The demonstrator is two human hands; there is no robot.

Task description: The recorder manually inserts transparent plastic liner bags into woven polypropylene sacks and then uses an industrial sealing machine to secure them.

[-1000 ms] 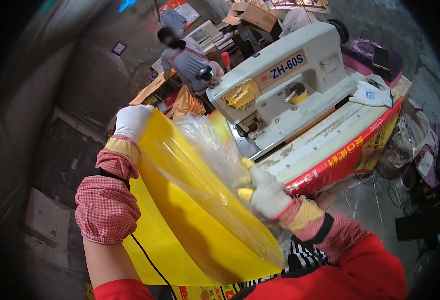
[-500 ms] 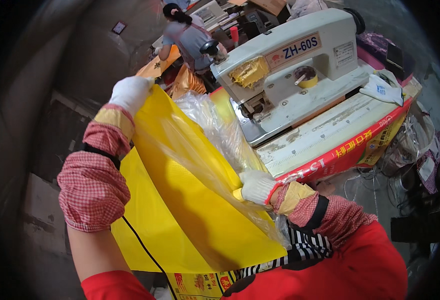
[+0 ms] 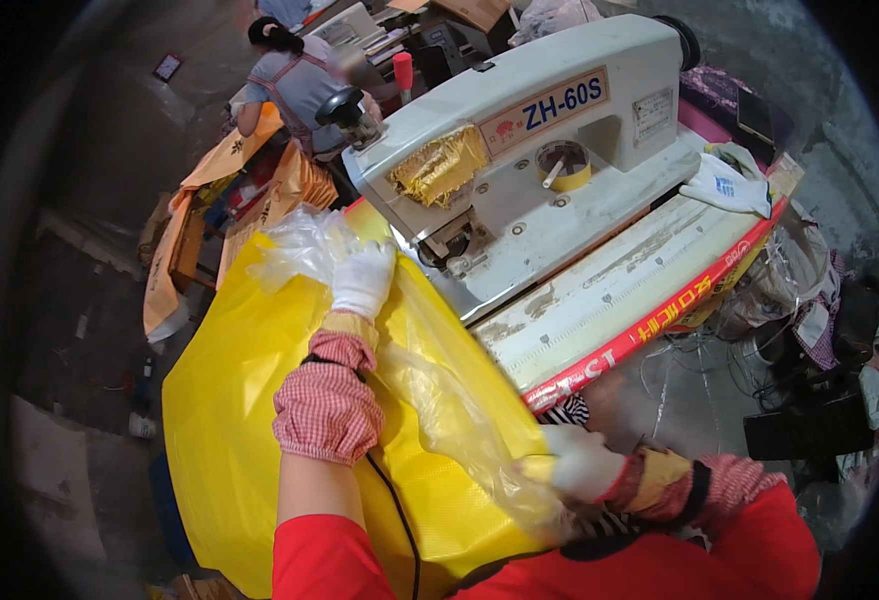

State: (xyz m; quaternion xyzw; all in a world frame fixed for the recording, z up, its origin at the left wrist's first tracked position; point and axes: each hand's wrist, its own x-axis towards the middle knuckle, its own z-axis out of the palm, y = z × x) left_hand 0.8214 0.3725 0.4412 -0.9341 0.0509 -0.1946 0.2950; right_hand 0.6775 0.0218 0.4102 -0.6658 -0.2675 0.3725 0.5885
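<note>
A large yellow woven plastic bag [image 3: 250,370] lies spread in front of me, with a clear plastic liner [image 3: 435,390] along its upper edge. My left hand [image 3: 365,282], in a white knit glove, is closed on the bag's far edge, where the liner bunches up. Its fingertips are partly hidden from view. At the near right corner, my right hand [image 3: 582,463], also gloved and slightly blurred, grips the bag's edge between thumb and fingers. Just beyond the bag stands a grey-white industrial sewing machine [image 3: 520,130], its needle area close to my left hand.
A roll of yellow tape [image 3: 568,165] sits on the machine. The worktable [image 3: 580,300] has a red printed strip [image 3: 650,330] along its front. A spare white glove [image 3: 725,187] lies at its right end. Orange bags [image 3: 270,205] and a seated co-worker [image 3: 300,85] are at the far left.
My left hand has moved right and down toward the machine, folding the bag over. My right hand has moved right and down. The bag's held edge now lies along the table.
</note>
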